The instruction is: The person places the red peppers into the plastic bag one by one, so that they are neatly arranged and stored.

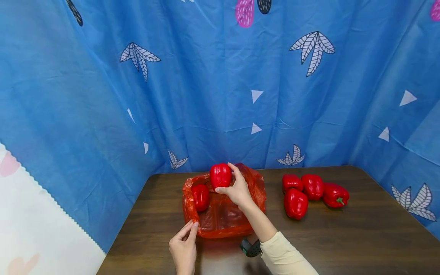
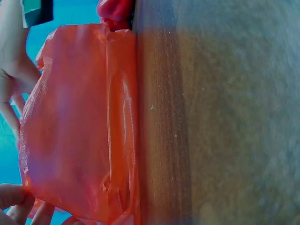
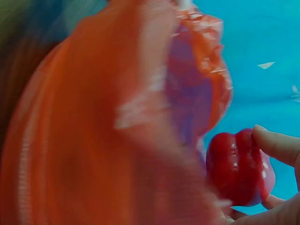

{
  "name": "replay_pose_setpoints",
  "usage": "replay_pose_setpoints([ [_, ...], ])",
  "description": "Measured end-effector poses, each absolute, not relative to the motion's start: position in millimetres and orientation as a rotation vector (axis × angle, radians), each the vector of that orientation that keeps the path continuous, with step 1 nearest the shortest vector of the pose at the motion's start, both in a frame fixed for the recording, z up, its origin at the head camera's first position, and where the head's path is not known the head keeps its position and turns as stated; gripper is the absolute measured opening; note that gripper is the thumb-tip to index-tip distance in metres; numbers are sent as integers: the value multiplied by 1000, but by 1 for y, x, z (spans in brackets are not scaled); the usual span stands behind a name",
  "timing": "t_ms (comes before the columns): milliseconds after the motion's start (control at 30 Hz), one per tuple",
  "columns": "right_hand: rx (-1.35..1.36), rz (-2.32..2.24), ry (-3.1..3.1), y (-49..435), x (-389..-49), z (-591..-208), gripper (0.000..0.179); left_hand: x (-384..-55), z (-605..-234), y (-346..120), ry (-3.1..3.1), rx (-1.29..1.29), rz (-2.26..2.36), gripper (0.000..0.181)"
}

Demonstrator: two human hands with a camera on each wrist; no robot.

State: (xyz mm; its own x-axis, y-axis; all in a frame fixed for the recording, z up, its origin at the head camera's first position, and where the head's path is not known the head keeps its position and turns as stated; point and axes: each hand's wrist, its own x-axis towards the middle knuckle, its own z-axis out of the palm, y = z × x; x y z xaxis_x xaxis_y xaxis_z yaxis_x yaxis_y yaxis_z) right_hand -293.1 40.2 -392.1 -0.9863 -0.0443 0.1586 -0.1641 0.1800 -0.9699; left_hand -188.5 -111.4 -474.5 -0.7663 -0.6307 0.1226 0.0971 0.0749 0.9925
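A red plastic bag (image 1: 225, 231) stands on the table with its mouth spread wide. Inside it, at the left, lies one red bell pepper (image 1: 201, 197). My right hand (image 1: 237, 190) holds another red bell pepper (image 1: 220, 176) over the bag's opening, thumb and fingers around its side; the right wrist view shows this bell pepper (image 3: 234, 168) beside the bag's wall. With thumb and fingers, my left hand (image 1: 184, 244) pinches the bag's near left rim, and in the left wrist view these fingers (image 2: 21, 206) are at the bag's edge.
Several red bell peppers (image 1: 296, 203) lie grouped on the dark wooden table (image 1: 371, 236), to the right of the bag. A blue patterned curtain (image 1: 220, 95) hangs behind and at the sides. My right wrist wears a dark strapped device (image 1: 252, 248).
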Motion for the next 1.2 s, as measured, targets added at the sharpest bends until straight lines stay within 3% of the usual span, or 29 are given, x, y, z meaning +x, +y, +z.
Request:
replay_pose_setpoints([
  [600, -9, 1816, -2534, 24, -316, -456, 92, -185, -477, -109, -1844, 543, -1720, 18],
  [1200, 1, 1710, -2607, 21, -324, -471, 95, -188, -474, -109, -1856, 549, -1741, 21],
])
